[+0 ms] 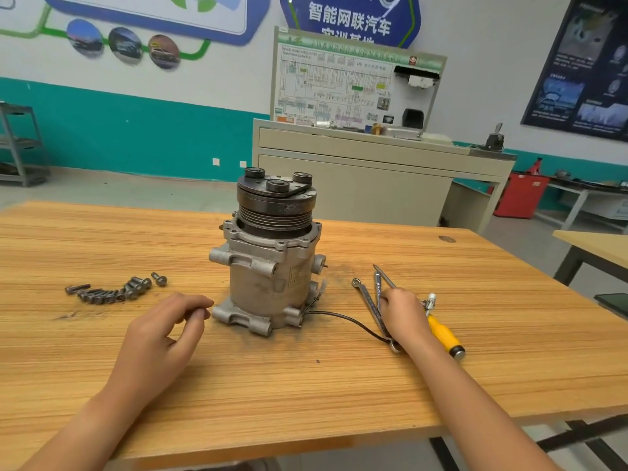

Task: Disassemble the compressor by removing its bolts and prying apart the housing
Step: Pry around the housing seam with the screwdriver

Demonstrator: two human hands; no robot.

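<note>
Left hand [163, 334]: relaxed, fingers loosely curled, holding nothing, just off the compressor's foot. Right hand [404, 312]: fingers laid down over the tools; could not tell whether it had closed on any.

Grey cast-aluminium compressor with a black grooved pulley on top [268, 266] stood upright, pulley end up, about mid-table, nearer the far edge than the near one. Judged heavy, rigid and top-heavy, with a dusty, perhaps oily skin. Best gripped by the mounting lugs or round the body, not by the pulley [275, 209]. Thin black wire [350, 321] trailed from its base toward the right edge; it might snag.

Dark steel bolts [112, 290] lay loose on the wood-grain table [306, 385], toward the left edge, in no container. Right of the compressor: steel ring wrench [368, 300], slim steel rods [385, 277], yellow-handled screwdriver [443, 334].
</note>
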